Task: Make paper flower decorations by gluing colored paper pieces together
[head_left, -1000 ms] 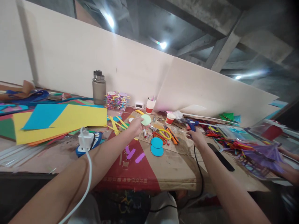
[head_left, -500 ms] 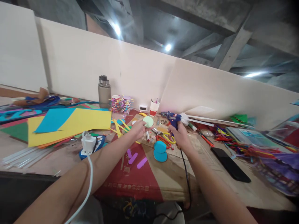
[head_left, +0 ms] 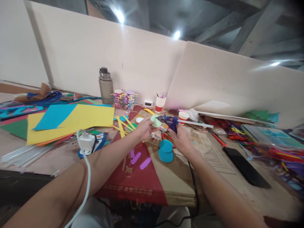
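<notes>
Between the fingers of my left hand (head_left: 145,128) is a pale green paper disc (head_left: 155,121). My right hand (head_left: 180,137) is wrapped round the handle of a blue hot glue gun (head_left: 173,122), and a long white glue stick (head_left: 198,123) sticks out of its back. The gun's nozzle points left and is at the disc; whether it touches, I cannot tell. Below my hands lie two overlapping blue discs (head_left: 165,151). Purple paper strips (head_left: 145,163) rest on the red part of the cardboard (head_left: 156,186).
Yellow and blue sheets (head_left: 95,117), a white plug (head_left: 86,141) with its cable and a grey bottle (head_left: 105,87) are on the left. Paper cups (head_left: 160,104) stand at the back. A black phone (head_left: 245,166) and coloured craft pieces lie on the right.
My right hand has brought the glue gun left to the green disc. The disc is now tilted in my left hand. A paper cup behind the gun has come into view.
</notes>
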Motion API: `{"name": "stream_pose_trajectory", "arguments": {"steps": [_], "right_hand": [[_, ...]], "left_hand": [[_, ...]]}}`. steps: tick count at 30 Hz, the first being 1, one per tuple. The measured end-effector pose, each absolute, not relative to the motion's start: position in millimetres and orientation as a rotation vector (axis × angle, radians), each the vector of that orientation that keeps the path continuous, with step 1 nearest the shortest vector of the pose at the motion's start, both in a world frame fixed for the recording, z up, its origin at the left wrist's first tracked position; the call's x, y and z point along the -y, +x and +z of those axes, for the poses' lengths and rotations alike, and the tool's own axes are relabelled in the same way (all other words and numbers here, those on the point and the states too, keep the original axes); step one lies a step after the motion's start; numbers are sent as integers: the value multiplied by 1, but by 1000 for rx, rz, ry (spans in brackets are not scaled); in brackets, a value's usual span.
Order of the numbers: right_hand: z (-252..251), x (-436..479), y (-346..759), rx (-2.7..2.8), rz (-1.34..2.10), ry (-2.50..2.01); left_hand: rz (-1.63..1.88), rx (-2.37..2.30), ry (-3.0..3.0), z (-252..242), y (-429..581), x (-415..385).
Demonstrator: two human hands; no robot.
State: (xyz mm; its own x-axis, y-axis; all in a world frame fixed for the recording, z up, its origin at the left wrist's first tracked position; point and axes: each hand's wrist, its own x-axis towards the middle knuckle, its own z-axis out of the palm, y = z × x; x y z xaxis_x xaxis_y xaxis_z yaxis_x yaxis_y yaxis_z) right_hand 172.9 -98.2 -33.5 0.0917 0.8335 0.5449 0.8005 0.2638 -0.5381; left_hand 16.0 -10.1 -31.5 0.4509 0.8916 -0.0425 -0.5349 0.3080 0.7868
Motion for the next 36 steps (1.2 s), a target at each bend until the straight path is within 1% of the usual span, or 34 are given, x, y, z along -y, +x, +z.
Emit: {"name": "stream_pose_trajectory", "arguments": {"steps": [5,15,24,31,36], "right_hand": [[-33,98,177,1629,40,-1548],[-31,105,175,1585,43,-1648],[-34,101,176,1529,200,-1554],[-32,105,168,1596,158,-1519],[-33,108,166,1658,176,-1500]], "left_hand": [[984,-473,791,-33,18,13],[1095,-436,784,-27,16,13],[975,-427,794,-34,20,15],[941,-458,807,-34,19,13],[980,-463,818,-30,20,12]]}}
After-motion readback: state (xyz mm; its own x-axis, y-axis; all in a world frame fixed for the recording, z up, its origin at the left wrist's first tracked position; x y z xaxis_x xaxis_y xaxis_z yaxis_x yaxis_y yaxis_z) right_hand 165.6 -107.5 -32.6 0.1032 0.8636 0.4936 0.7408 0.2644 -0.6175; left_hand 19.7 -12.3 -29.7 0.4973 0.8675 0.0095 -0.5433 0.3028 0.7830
